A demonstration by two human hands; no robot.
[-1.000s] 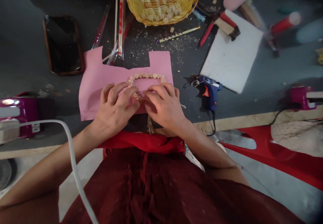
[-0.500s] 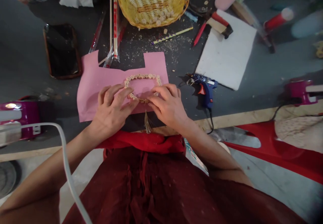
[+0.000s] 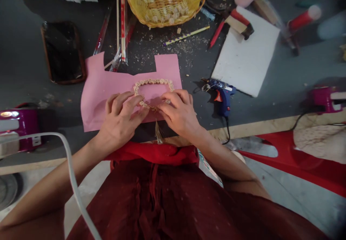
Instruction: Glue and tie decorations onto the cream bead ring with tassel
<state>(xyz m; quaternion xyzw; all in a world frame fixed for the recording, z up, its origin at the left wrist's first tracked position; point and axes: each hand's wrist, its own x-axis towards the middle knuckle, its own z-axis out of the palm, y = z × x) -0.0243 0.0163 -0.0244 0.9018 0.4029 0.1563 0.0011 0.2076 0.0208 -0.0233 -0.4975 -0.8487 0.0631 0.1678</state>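
Observation:
A pale beaded loop (image 3: 153, 81) with a small tassel (image 3: 159, 132) rests over a sheet of pink paper (image 3: 94, 103). My left hand (image 3: 120, 115) pinches the near left part of the loop between thumb and fingers. At the near right part, my right hand (image 3: 180, 110) closes its fingertips on the same loop. The fingers partly cover the near edge, and the tassel hangs from there toward the table's front edge. The far side of the loop lies in plain view.
Right of the paper lies a blue glue gun (image 3: 223, 97), beside a white board (image 3: 245, 60). A wicker basket (image 3: 164, 16) with small pale pieces stands behind, near a pencil (image 3: 186, 35). A phone (image 3: 64, 52) lies left. A white cable (image 3: 70, 168) crosses my left forearm.
My view has shifted slightly, so the surrounding things sit a little differently in the picture. Both hands keep their hold on the loop, with barely any movement.

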